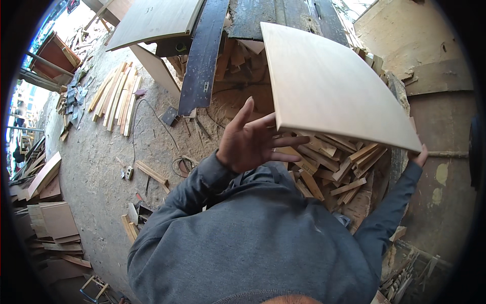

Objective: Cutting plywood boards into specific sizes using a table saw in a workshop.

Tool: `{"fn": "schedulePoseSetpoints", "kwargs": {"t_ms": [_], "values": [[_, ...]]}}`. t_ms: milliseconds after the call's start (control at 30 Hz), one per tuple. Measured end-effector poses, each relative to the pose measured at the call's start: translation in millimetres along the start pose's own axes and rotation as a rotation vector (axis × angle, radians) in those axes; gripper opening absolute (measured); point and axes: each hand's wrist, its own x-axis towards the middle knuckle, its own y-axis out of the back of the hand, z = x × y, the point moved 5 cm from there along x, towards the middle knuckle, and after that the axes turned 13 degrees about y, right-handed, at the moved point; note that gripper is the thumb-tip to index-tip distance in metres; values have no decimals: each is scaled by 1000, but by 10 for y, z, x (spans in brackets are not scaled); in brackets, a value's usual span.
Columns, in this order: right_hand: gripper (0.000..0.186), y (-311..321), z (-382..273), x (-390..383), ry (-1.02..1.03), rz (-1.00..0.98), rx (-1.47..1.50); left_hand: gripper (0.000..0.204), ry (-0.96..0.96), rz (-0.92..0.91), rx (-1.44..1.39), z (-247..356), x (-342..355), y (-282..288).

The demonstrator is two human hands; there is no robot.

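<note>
A pale, smooth wooden panel (334,86) slants across the upper right, its far end over a dark, worn workbench (263,17). My right hand (419,156) is closed on the panel's near right corner, and most of its fingers are hidden behind the board. Beside the near left corner, my left hand (258,137) is spread with the palm up and the thumb raised. Its fingertips reach to the panel's edge and partly under it; whether they bear any weight I cannot tell. A ring shows on one finger.
Wood offcuts (334,162) are heaped below the panel. A dark narrow board (202,61) juts from the bench beside another pale panel (157,20). Wood strips (117,99) and a cable (134,126) lie on the dusty floor at left. Stacked boards (53,220) stand farther left.
</note>
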Motion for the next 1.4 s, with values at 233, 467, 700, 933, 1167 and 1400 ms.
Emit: {"fn": "schedulePoseSetpoints", "kwargs": {"t_ms": [233,467,700,933,1167,1400], "values": [[50,166,2014,-2020,-322,-378,-49,51,140,1026,147,-593,-924,1961],[55,15,3175,-2458,-208,-332,-716,48,-57,1406,219,-844,-1602,2994],[48,-628,3318,-2027,-83,-426,-749,45,-242,1444,252,-683,-1597,3310],[48,-1443,3607,-1592,-47,-501,-662,47,-345,1577,426,0,-1424,3383],[49,-1925,3965,-1179,-29,-522,-672,52,-488,1607,154,353,-1324,3601],[49,-2231,4080,-1090,-78,-516,-650,51,-771,1417,-313,368,-1173,3780]]}}
